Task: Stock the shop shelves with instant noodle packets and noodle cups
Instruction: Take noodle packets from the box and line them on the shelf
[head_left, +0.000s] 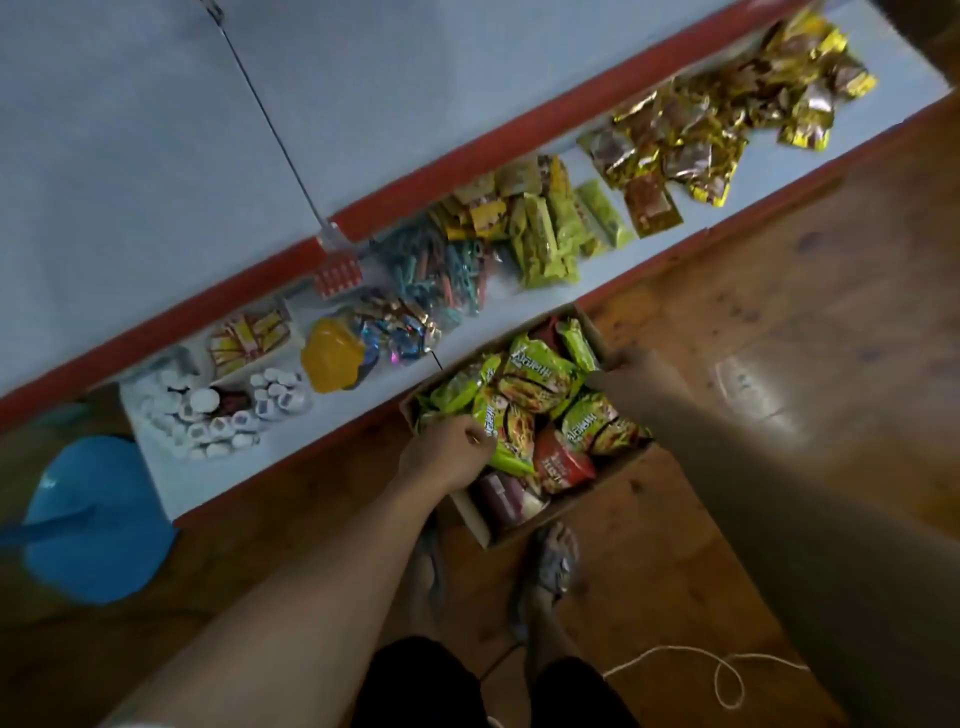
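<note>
Cardboard box (477, 521), crinkly green packets (540, 382)

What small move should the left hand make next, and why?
Probably lift the green packet out of the box and onto the shelf. The left hand grips the packet's edge, the right hand holds the box rim, and a bare part of the shelf lies just beside the box.

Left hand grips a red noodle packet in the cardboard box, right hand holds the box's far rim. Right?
Wrong colour: in the head view the left hand grips a green noodle packet, not red. The right hand does hold the cardboard box by its far rim.
</note>
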